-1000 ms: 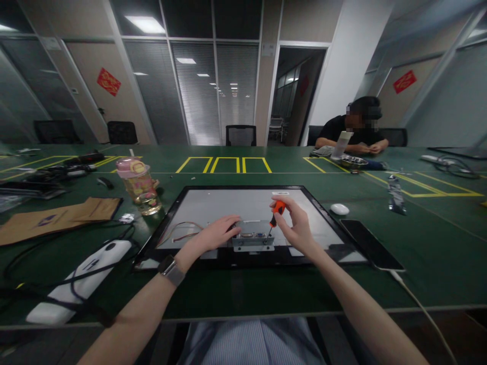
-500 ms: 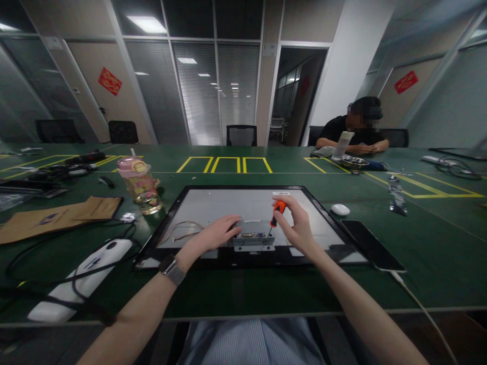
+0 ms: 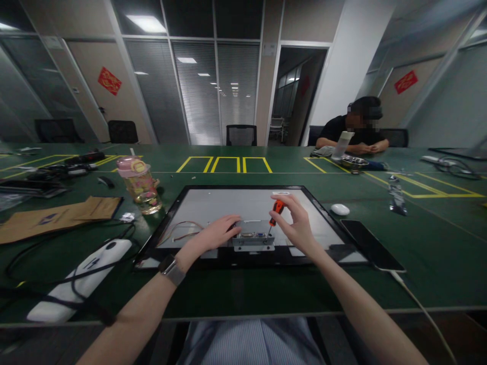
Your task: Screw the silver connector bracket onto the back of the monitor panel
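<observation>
Right hand point(image 3: 298, 223) pinched on screwdriver point(image 3: 277, 212), tilted, tip at bracket point(image 3: 253, 242), frame center, likely to reach a screw. Left hand point(image 3: 217, 234), fingers loosely spread, rests at bracket's left end, probably steadying it.

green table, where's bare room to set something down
On the table, one bare strip lies between the panel and the near edge; another, with small specks, between the panel's far edge and the yellow tape; a third right of the phone, nearer than the silvery pouch. The left is crowded: power strip, cables, paper bag, bottle.
</observation>
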The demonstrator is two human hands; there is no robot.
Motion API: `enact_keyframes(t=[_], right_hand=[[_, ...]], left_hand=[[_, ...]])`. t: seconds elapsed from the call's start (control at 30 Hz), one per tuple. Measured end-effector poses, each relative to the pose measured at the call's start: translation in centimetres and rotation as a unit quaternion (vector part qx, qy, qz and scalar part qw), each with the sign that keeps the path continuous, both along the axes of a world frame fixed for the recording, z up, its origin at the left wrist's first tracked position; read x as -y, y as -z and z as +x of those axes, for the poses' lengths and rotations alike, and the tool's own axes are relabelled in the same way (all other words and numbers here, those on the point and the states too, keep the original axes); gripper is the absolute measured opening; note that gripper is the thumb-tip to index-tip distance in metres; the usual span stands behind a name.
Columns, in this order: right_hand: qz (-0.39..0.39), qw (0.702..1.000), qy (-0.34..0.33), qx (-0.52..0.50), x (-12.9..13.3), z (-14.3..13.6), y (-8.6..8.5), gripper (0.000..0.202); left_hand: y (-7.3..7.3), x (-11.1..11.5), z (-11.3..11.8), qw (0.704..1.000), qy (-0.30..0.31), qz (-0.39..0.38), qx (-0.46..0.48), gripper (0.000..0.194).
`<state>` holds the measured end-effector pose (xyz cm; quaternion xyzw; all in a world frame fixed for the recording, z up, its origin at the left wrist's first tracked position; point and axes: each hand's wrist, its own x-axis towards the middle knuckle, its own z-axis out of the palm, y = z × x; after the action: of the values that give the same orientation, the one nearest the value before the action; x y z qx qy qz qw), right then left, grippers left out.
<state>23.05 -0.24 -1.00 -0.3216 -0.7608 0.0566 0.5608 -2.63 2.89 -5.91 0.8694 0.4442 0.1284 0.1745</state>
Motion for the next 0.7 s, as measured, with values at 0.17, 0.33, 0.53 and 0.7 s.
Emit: enact_keyframes(t=[0.17,0.33,0.53,0.7], right_hand=[[-0.018,0.998,0.001,-0.056,-0.24,-0.11,0.55,0.037],[-0.012,0.999,-0.026,-0.025,0.02,0.02,0.20,0.030],[-0.011,0.999,-0.002,-0.052,0.08,0.08,0.10,0.026],[-0.037,0.995,-0.054,-0.076,-0.04,0.28,0.56,0.026]], left_hand=[[0.16,-0.15,-0.15,1.000,0.002,0.003,0.006,0.050],[-0.03,0.02,-0.13,1.000,-0.001,0.001,0.004,0.052],[0.14,-0.06,-0.20,1.000,-0.003,0.002,0.000,0.051],[0.44,-0.22,-0.37,1.000,0.003,0.001,0.006,0.053]])
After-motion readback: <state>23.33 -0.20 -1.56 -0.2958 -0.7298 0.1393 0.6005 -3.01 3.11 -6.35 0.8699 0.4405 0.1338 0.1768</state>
